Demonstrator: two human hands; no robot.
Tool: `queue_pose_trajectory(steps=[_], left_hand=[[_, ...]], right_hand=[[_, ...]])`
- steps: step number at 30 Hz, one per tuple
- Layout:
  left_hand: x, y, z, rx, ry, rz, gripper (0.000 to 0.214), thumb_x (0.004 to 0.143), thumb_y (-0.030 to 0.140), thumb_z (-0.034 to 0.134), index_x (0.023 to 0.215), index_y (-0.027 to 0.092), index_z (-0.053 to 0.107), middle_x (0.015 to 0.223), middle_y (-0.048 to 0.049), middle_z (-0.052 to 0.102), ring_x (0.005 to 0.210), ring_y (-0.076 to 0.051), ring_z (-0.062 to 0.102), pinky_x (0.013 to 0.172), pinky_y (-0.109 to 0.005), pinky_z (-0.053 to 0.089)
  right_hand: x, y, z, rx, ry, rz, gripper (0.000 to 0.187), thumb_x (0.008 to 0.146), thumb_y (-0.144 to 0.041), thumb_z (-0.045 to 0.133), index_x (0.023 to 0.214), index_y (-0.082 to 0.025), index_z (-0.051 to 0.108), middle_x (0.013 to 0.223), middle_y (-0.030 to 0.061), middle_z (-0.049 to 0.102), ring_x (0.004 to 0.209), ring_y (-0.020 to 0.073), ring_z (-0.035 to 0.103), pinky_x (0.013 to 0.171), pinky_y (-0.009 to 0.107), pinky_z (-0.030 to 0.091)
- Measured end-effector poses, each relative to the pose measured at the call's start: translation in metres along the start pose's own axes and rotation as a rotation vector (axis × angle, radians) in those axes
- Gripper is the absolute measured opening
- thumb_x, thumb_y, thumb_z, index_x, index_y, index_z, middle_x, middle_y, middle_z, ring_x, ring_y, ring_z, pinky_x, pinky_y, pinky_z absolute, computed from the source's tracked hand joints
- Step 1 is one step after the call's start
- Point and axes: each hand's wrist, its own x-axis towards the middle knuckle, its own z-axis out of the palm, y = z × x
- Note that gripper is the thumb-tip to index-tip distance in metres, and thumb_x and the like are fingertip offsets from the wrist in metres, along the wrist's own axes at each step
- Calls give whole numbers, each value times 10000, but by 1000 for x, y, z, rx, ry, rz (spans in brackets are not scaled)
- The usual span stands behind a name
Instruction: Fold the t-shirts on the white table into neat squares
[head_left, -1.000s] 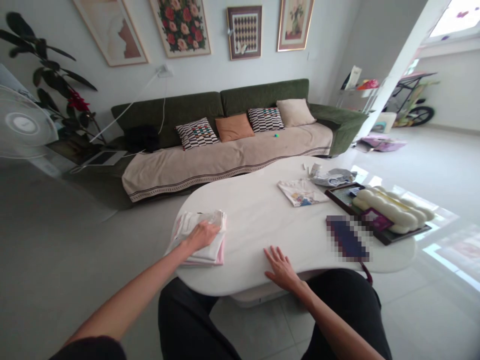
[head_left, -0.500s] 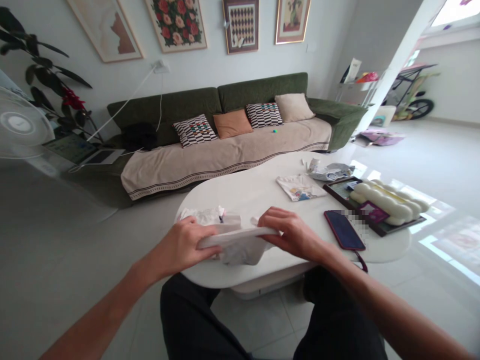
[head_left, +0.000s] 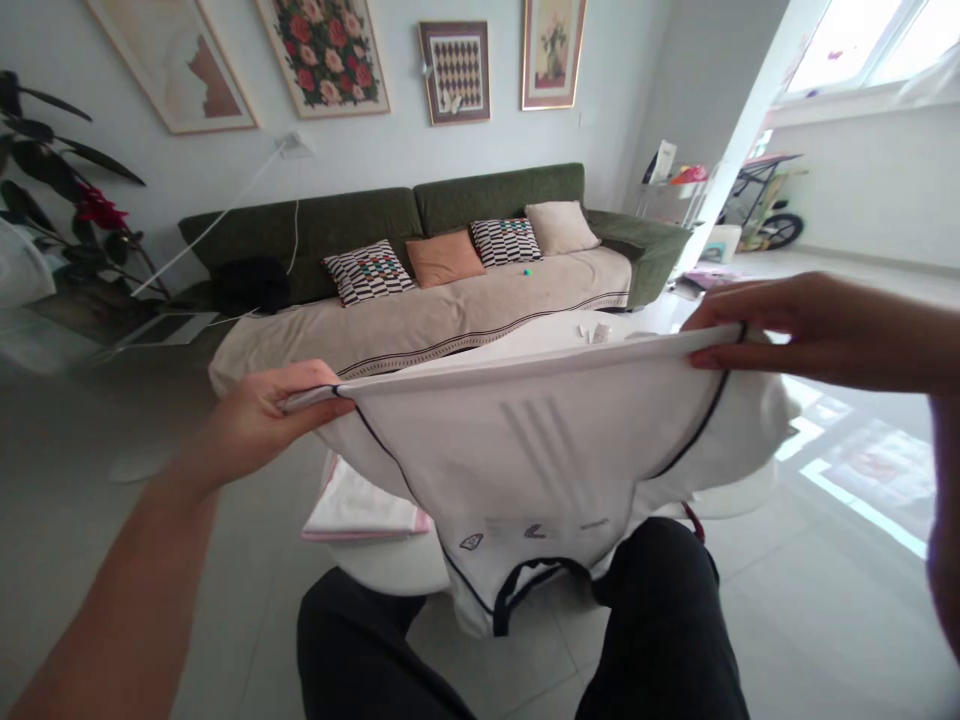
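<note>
A white shirt (head_left: 540, 450) with dark piping, faint diagonal stripes and small dark prints is stretched out upside down in front of me. Its dark-trimmed neck opening hangs lowest, above and between my knees. My left hand (head_left: 281, 410) pinches the left end of the upper edge between thumb and fingers. At the right end, my right hand (head_left: 795, 330) grips the same edge. Under the shirt's left side, a folded white cloth with pink edging (head_left: 367, 505) lies on the white table (head_left: 397, 565). The shirt hides most of the tabletop.
Small white scraps (head_left: 596, 333) lie at the table's far side. Beyond it stands a green sofa (head_left: 510, 190) with a beige cover and several cushions. A laptop (head_left: 169, 328) rests at the left, near a plant (head_left: 45, 160) and a fan. My knees are close below the shirt.
My hands have moved up and far apart, and the bunched white fabric between them is now spread into a hanging shirt. It now covers the phone and tray seen before.
</note>
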Motion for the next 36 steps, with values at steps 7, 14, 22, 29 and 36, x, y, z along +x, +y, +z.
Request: queue_pose_trajectory(steps=[7, 14, 22, 29, 36], left_hand=[[110, -43, 44, 159, 22, 16, 474, 806, 478, 438, 850, 48, 633, 675, -19, 644, 593, -108, 491, 564, -199, 364], [124, -36, 25, 180, 324, 86, 340, 823, 344, 470, 971, 81, 628, 983, -59, 627, 880, -130, 535, 790, -250, 388], [11, -48, 154, 24, -57, 39, 234, 746, 96, 474, 880, 182, 645, 907, -21, 616, 847, -136, 560, 762, -229, 417], [-89, -63, 272, 49, -639, 10, 263, 677, 103, 517, 881, 206, 648, 838, -14, 636, 804, -165, 578, 735, -242, 428], [-31, -71, 298, -30, -456, -55, 337, 836, 245, 372, 1103, 194, 570, 1145, -60, 566, 1071, -165, 500, 936, -280, 374]], right_hand=[[70, 16, 56, -171, -165, 112, 337, 819, -340, 464, 713, -83, 656, 736, 40, 638, 731, 140, 567, 680, 238, 392], [83, 20, 32, -208, 155, 75, 356, 857, -234, 374, 953, -12, 635, 841, 88, 570, 820, 130, 506, 743, 256, 362], [-90, 22, 126, -99, 38, 121, 312, 831, -135, 366, 1001, -160, 626, 883, 87, 528, 874, 195, 473, 784, 318, 411], [-204, 14, 196, 22, -500, 259, 390, 684, -27, 395, 923, -191, 654, 880, 81, 580, 868, 184, 525, 791, 311, 424], [-161, -24, 245, 83, -506, 321, 374, 839, -219, 370, 1160, -176, 556, 1220, 109, 515, 1151, 221, 436, 962, 371, 342]])
